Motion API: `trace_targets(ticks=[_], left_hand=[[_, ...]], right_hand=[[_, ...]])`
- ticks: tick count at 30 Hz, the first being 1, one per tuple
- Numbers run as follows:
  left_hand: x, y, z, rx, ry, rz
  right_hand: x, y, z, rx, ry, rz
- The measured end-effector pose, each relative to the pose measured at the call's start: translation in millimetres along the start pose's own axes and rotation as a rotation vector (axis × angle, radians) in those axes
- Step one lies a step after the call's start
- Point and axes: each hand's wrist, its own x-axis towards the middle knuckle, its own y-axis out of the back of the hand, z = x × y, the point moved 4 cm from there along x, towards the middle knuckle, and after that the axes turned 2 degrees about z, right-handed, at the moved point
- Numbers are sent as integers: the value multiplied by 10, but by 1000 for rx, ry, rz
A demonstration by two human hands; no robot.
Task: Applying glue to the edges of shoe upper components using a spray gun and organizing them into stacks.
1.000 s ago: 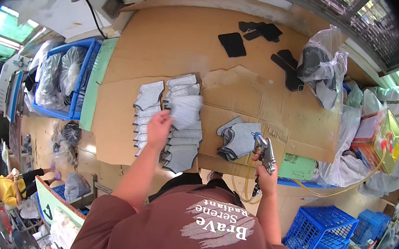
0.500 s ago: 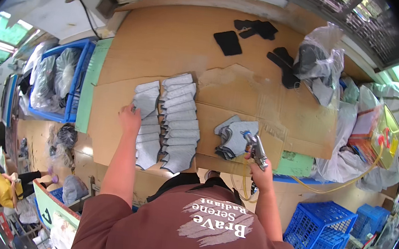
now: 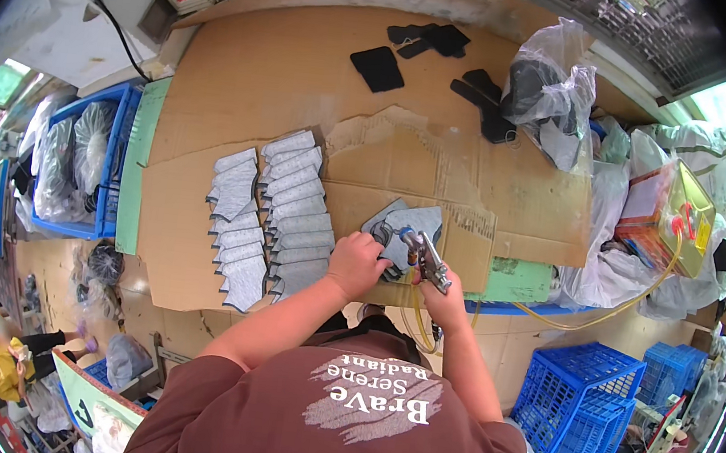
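My right hand [image 3: 440,300] grips a metal spray gun [image 3: 432,263] with a blue nozzle part, aimed over a small pile of grey, dark-edged fabric pieces [image 3: 421,224] at the table's near edge. At the left side of this pile, my left hand [image 3: 357,263] has its fingers bent together on the edge of a piece that looks curled up; the fingertips are partly hidden. Further left lie two overlapping rows of the same grey cut pieces, a left row [image 3: 237,230] and a right row [image 3: 298,210].
Cardboard [image 3: 247,61] covers the table. Black cut pieces [image 3: 377,69] and a clear plastic bag [image 3: 557,96] lie toward the back. A yellow hose [image 3: 585,321] runs to a yellowish container [image 3: 684,218] at right. Blue crates [image 3: 571,402] stand below right; another person [image 3: 3,360] is far left.
My left hand has left the left row and moved right to the small pile. The spray gun stays in my right hand above the pile. The whole view has shifted slightly.
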Motion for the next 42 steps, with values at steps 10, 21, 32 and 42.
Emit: trace_targets(ticks=[10,21,32,42], left_hand=[[-5,20,80,157,-44,10],[-42,37,-60,-172,224,63],[-930,1225,-1962,-812,851,644],[-1014,1574,-2161,-76,959,488]], right_hand=[[-21,147,-44,19,-100,78],[-55,323,-37,75,-44,188],[-89,330,46,-13,-52,92],[-59,220,-21,-45,-138,-30]])
